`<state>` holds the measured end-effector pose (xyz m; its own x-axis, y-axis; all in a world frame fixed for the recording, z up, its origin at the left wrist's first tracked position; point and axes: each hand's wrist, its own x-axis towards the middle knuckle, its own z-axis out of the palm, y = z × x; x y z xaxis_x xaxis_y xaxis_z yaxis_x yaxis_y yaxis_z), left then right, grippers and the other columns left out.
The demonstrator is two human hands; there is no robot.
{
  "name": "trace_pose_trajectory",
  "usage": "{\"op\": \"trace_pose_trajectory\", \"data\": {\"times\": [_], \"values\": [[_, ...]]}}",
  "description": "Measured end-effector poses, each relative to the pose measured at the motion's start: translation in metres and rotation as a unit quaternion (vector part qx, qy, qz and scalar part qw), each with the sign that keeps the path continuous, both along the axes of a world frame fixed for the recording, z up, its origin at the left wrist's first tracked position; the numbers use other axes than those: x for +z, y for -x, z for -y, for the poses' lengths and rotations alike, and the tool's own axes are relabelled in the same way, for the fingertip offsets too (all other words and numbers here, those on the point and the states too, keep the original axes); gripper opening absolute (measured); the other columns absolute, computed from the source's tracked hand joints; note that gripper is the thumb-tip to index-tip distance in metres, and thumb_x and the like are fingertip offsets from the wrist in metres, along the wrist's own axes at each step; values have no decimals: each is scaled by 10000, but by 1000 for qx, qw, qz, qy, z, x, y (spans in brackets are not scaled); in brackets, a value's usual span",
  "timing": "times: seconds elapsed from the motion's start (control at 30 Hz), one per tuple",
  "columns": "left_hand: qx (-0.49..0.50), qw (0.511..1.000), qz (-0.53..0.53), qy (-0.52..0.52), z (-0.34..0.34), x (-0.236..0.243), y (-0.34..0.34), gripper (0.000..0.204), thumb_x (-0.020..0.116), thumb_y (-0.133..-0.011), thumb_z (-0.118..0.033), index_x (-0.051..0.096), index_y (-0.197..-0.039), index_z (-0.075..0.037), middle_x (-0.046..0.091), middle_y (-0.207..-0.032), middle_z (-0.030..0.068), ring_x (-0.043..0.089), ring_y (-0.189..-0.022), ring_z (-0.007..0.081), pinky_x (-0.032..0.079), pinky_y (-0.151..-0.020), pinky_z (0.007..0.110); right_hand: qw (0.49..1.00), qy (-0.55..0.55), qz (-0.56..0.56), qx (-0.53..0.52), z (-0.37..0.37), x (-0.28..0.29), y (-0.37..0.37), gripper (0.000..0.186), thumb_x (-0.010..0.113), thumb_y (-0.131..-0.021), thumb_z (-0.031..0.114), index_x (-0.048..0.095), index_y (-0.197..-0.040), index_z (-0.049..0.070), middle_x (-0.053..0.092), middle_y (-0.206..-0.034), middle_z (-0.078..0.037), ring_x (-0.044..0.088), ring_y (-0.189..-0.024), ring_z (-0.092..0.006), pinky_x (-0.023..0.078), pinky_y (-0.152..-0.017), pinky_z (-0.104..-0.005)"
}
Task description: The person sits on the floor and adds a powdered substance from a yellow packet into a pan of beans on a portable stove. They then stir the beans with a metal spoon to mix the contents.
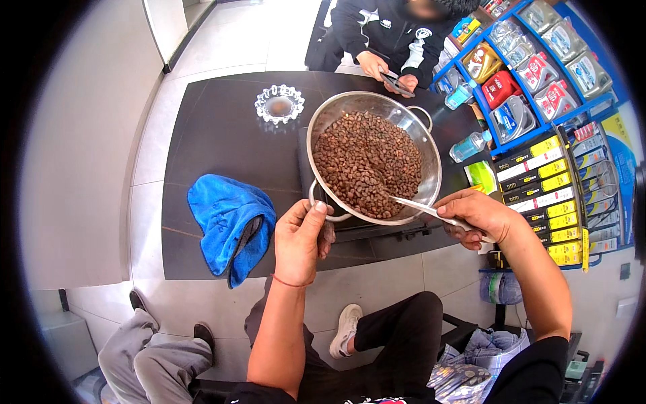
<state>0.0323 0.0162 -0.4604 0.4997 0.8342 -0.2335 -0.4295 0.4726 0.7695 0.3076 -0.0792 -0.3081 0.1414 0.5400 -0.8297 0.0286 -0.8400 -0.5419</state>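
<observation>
A wide two-handled steel pan full of brown beans, which look like roasted coffee beans, sits on a dark flat stove. My left hand is closed around the pan's near-left loop handle, thumb on top. In my right hand, at the pan's near-right rim, is the handle of a metal spoon. The spoon's far end is sunk in the beans, so its head is hidden. A crumpled blue cloth lies left of my left hand.
The black table also bears a glass ashtray and plastic bottles at right. Across it, a person's hands hold a phone. Blue shelves of jugs and boxes stand close on the right. Another person's legs show lower left.
</observation>
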Motion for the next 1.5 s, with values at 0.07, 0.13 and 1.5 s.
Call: {"op": "trace_pose_trajectory", "data": {"times": [0.07,0.13,1.5], "values": [[4,1000,-4,-1,1,3,1,251,628,-1012,-275,647,-905,-48,569,-600,23,455,-440,71,321,-406,217,999,-2,-30,-19,0,-3,0,285,591,-972,232,625,-1111,-15,498,-570,-48,406,-368,-93,343,-345,-274],[6,1000,-1,5,1,2,0,252,627,-1012,-274,647,-907,-46,570,-601,24,456,-441,72,323,-406,217,999,-27,-30,-14,0,-2,-2,289,592,-977,233,624,-1124,-15,504,-573,-52,409,-369,-95,339,-345,-275],[2,1000,-10,5,1,2,-2,224,630,-993,-259,643,-921,-47,570,-588,42,471,-415,108,342,-384,232,820,-239,434,287,-50,-18,35,381,604,-975,281,648,-1267,40,692,-981,-260,673,-945,-421,529,-841,-446]]}}
